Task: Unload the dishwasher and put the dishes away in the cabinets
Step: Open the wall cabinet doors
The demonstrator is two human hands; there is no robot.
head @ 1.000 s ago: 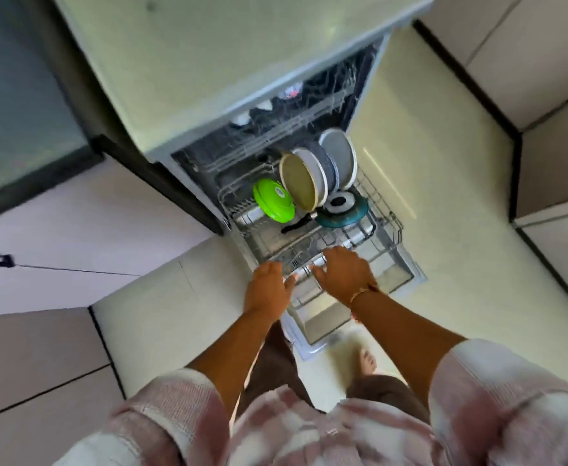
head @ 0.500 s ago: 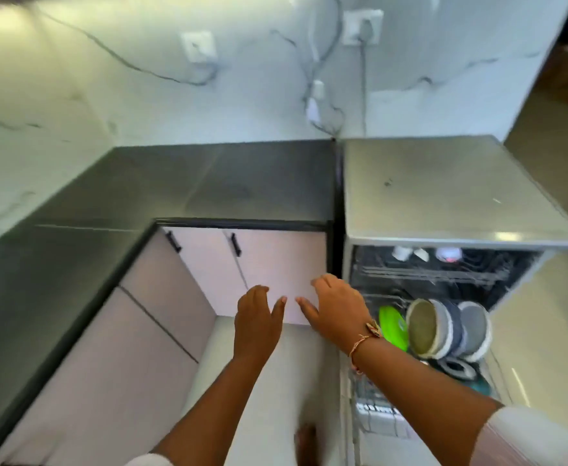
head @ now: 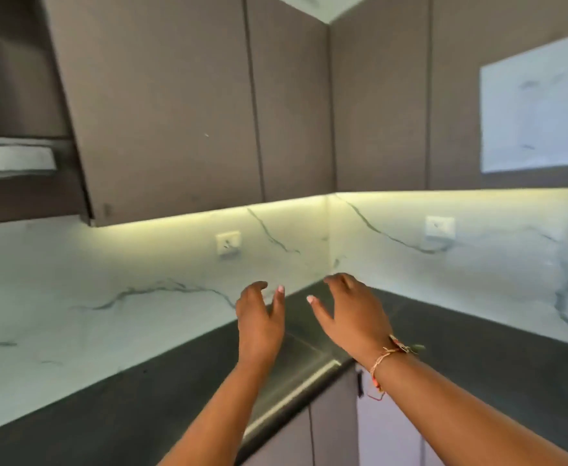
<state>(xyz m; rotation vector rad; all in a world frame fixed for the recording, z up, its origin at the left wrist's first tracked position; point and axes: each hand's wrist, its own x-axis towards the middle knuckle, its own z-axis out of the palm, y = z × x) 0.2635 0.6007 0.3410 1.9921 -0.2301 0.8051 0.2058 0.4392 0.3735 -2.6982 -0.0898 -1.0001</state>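
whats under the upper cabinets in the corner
Under the upper cabinets a light glows on the marble wall, which has a socket, above the dark counter. Their insides cannot be seen: they are shut.

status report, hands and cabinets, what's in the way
Left grip open, empty; right grip open, empty, both above the counter corner. Upper cabinets shut, no dish in view. Nothing seen blocking them.
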